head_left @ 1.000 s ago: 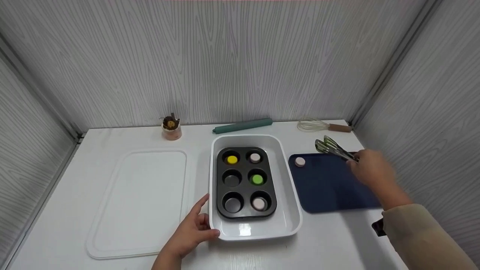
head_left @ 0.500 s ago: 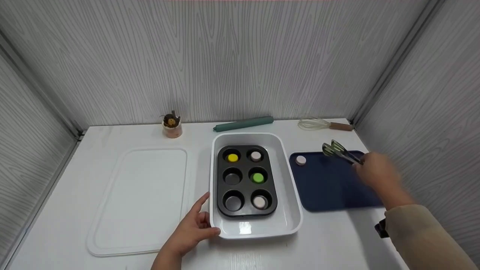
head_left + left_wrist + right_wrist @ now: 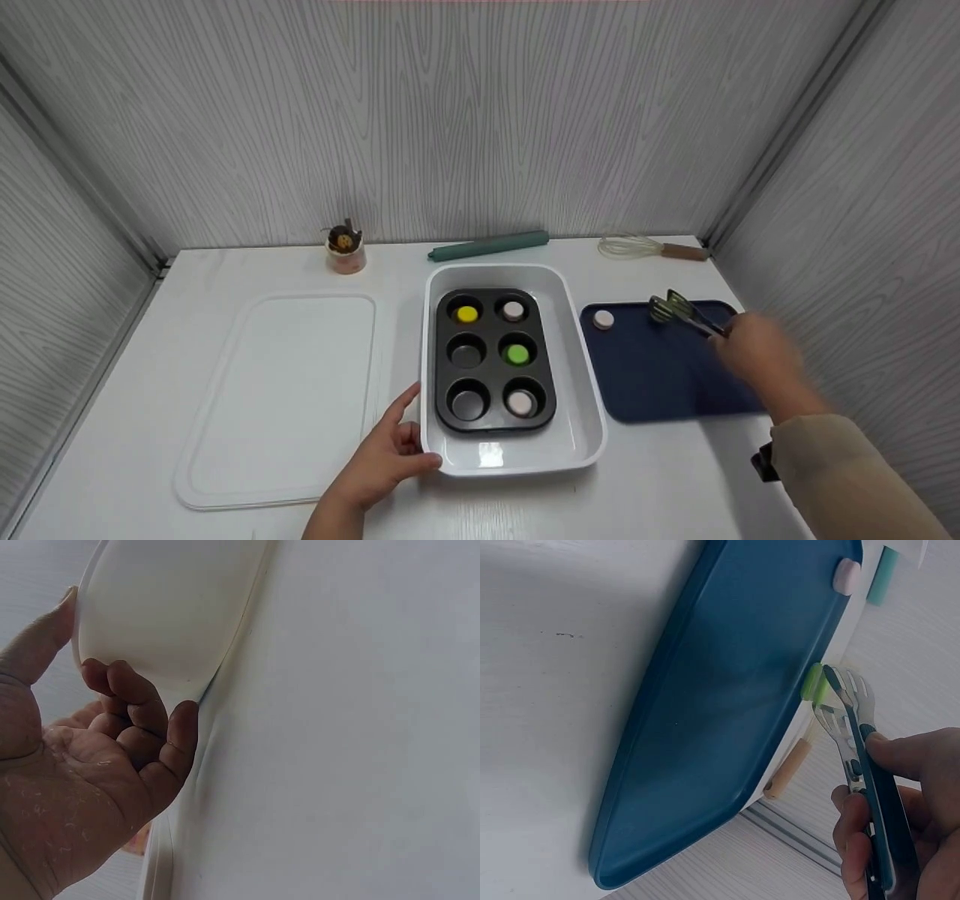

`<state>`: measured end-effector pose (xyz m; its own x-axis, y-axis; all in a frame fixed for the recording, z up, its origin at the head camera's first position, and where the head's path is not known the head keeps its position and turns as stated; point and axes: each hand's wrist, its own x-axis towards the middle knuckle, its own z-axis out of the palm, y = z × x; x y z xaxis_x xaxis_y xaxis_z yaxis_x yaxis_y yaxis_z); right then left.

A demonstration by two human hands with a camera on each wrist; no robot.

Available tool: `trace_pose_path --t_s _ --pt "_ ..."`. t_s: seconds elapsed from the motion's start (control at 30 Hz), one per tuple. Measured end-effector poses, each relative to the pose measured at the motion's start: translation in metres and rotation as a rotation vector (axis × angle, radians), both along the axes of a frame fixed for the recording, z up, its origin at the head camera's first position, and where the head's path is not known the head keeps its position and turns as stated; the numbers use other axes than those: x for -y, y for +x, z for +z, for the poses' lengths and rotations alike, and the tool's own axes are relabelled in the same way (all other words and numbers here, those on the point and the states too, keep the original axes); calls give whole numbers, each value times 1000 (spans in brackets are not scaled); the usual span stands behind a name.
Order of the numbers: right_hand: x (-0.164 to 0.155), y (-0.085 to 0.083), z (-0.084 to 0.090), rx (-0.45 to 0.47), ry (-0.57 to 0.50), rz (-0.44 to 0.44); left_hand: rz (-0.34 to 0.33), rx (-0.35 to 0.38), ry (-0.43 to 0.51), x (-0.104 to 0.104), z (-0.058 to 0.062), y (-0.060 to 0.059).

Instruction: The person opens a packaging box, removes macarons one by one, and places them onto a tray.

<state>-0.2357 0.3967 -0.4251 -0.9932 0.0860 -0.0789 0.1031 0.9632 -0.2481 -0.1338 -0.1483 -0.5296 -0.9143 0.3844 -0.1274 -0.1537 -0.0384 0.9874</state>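
Note:
My left hand [image 3: 386,457] holds the near left corner of a white rectangular dish [image 3: 589,382], thumb at the rim and fingers curled against the outer wall [image 3: 165,615]. Inside the dish sits a dark muffin tin [image 3: 491,384] with a yellow disc [image 3: 466,314], a green disc [image 3: 517,355] and two pale pink discs in its cups. My right hand [image 3: 761,352] grips tongs [image 3: 701,322] with slotted metal heads above a dark blue tray [image 3: 652,382]. In the right wrist view, the tong heads are parted and overlap a green macaron-like piece [image 3: 810,682] at the tray's far edge.
One pale pink disc [image 3: 603,319] lies in the tray's far left corner. Behind are a green rolling pin [image 3: 491,246], a whisk [image 3: 652,247] and a small pot with a plant [image 3: 346,255]. A flat white lid-like panel [image 3: 285,397] lies left of the dish.
My right hand and the tongs have shifted slightly right and nearer over the blue tray. My left hand has stayed at the dish's corner. The head view has tilted a little.

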Motion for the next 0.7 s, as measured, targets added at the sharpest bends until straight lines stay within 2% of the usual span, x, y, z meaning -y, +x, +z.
trace_pose_path --t_s 0.27,0.7 --pt "-1 0 -6 33 -4 -14 -3 8 1 0 1 0" --pt "-1 -3 -13 30 -8 0 -2 -11 -20 0 0 0"
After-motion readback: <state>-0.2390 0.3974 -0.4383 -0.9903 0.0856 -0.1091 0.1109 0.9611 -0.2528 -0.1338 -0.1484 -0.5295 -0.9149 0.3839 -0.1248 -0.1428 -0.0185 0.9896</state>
